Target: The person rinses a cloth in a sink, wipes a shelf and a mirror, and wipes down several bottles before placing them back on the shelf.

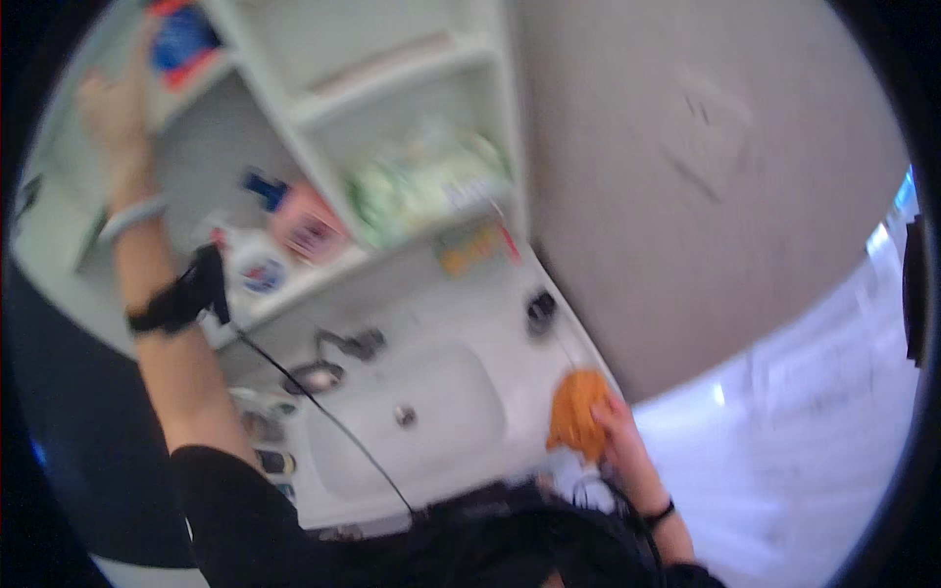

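My right hand (622, 436) is closed on an orange cloth (576, 410) at the right front corner of the white washbasin (461, 392). My left arm reaches up to the open wall cabinet, where my left hand (116, 118) is raised at its left side. The fingers look stretched apart, though motion blurs them. Beside them, on an upper shelf, stands a red and blue package (183, 41). Whether the fingertips touch it or the cabinet, I cannot tell. On the shelf below are a pink bottle with a dark blue cap (306, 225) and a white bottle (257, 265).
Green and white soft packs (426, 181) fill the right cabinet compartment. A dark faucet (348, 345) stands behind the basin, and a small black object (540, 312) lies on its right rim. Small items (265, 431) crowd the left rim. A dark cable (314, 392) hangs from my left wrist.
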`<state>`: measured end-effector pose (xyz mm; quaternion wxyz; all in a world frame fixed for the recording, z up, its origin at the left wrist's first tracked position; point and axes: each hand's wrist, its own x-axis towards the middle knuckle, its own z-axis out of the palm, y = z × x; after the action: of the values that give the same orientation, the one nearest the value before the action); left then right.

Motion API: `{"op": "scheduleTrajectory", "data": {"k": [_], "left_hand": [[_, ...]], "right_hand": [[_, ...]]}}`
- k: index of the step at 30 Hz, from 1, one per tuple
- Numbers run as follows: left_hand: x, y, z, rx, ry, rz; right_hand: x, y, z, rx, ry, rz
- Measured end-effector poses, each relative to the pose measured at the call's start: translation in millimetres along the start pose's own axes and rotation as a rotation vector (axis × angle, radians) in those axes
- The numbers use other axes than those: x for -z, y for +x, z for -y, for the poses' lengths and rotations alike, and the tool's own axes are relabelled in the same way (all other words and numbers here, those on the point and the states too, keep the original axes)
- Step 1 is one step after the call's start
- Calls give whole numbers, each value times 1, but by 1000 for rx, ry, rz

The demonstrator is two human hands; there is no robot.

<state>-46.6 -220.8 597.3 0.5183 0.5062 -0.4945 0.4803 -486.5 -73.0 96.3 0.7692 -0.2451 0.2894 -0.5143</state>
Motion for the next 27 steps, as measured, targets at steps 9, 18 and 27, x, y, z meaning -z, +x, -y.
{"op": "scheduleTrajectory", "data": {"k": [9, 18, 27], "left_hand": [[-11, -517, -210, 408, -718, 1135], [-34, -618, -271, 967, -826, 1017], [95, -470, -265, 1607, -1394, 974]], "right_hand": [[45, -28, 21, 114, 95, -205], [52, -45, 23, 168, 43, -225], [-40, 21, 18, 715, -1219, 95]]}}
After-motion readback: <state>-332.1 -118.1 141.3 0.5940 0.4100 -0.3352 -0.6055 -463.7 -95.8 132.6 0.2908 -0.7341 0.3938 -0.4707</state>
